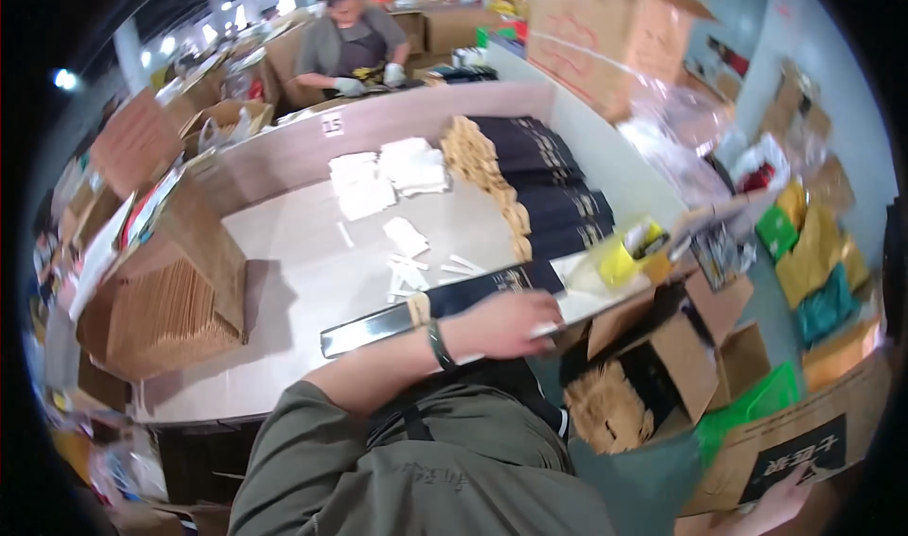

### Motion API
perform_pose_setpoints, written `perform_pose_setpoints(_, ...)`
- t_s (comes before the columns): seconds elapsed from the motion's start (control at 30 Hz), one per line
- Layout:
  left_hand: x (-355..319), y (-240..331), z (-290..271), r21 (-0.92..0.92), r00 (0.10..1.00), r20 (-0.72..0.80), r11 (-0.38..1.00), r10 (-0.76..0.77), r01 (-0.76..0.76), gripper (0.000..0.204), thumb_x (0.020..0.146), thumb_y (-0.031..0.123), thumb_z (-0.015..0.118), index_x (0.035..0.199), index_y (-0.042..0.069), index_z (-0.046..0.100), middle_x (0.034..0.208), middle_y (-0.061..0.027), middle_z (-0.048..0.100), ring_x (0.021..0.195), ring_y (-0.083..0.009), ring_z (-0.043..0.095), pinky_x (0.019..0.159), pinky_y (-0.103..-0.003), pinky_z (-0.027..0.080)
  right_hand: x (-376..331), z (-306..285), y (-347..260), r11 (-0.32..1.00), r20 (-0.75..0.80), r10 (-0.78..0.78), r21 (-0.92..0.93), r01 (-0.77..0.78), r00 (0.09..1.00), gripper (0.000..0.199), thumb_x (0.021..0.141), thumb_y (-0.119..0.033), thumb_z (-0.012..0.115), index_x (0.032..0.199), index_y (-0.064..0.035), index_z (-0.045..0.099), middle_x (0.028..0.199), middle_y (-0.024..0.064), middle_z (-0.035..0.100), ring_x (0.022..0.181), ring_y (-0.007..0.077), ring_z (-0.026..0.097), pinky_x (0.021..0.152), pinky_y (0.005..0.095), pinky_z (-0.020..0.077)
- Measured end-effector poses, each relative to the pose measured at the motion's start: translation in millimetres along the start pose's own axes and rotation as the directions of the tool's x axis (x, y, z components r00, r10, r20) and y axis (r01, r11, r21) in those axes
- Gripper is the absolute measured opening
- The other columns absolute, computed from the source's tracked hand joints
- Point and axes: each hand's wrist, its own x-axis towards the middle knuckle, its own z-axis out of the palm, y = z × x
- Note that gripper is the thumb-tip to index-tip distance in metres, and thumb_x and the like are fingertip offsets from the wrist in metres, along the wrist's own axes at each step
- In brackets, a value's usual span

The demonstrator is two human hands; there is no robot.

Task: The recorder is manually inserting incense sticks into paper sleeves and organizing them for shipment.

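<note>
My left hand (pixel 511 325) reaches across my body to the table's front edge, its fingers bent and blurred at the right end of a long dark package (pixel 463 296). I cannot make out whether the fingers hold anything. That package has a shiny, clear end on the left and a tan band (pixel 418 309) around it. At the lower right, my right hand (pixel 780 500) grips the lower edge of a brown cardboard carton (pixel 757 441) with a black printed panel. Behind the long package lie loose white strips (pixel 407 276) and a small white piece (pixel 406 237).
Dark packages with tan ends (pixel 534 163) overlap at the table's back right, beside white stacks (pixel 369 184). An open box of brown sheets (pixel 170 309) stands left. Below the right edge sits an open carton (pixel 662 375). Beyond the partition, a gloved person (pixel 355 49) works.
</note>
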Motion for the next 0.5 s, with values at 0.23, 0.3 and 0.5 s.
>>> perform_pose_setpoints(0.23, -1, 63, -23, -0.272, 0.984, -0.143, 0.952, 0.104, -0.141, 0.080, 0.086, 0.039, 0.070, 0.143, -0.005, 0.035, 0.132, -0.0252, 0.048, 0.116, -0.0411, 0.051, 0.099, -0.042, 0.044, 34, -52, -274, 0.647, -0.208, -0.553, 0.503, 0.573, 0.807, 0.039, 0.101, -0.018, 0.054, 0.132, 0.0055, 0.053, 0.131, 0.0191, 0.059, 0.113, 0.0269, 0.058, 0.099, 0.0335, 0.0436)
perform_pose_setpoints(0.3, 2, 81, -42, -0.267, 0.918, -0.336, 0.913, 0.212, -0.309, 0.090, 0.084, 0.044, 0.071, 0.145, -0.007, 0.029, 0.139, -0.0307, 0.039, 0.125, -0.0454, 0.045, 0.106, -0.042, 0.040, 32, -59, -343, 0.465, -0.262, -0.626, 0.630, 0.622, 0.734, 0.035, 0.101, -0.016, 0.054, 0.128, 0.0054, 0.057, 0.123, 0.0170, 0.064, 0.107, 0.0239, 0.060, 0.096, 0.0326, 0.0451)
perform_pose_setpoints(0.5, -35, 92, -89, -0.156, 0.754, -0.640, 0.986, -0.149, 0.062, 0.110, 0.082, 0.042, 0.075, 0.150, -0.011, 0.006, 0.150, -0.0402, 0.015, 0.141, -0.0511, 0.022, 0.116, -0.045, 0.028, -103, -64, -560, 0.250, -0.177, -0.762, 0.807, 0.535, 0.623, 0.030, 0.092, -0.020, 0.061, 0.112, 0.0022, 0.068, 0.091, 0.0189, 0.071, 0.083, 0.0235, 0.066, 0.078, 0.0372, 0.0503)
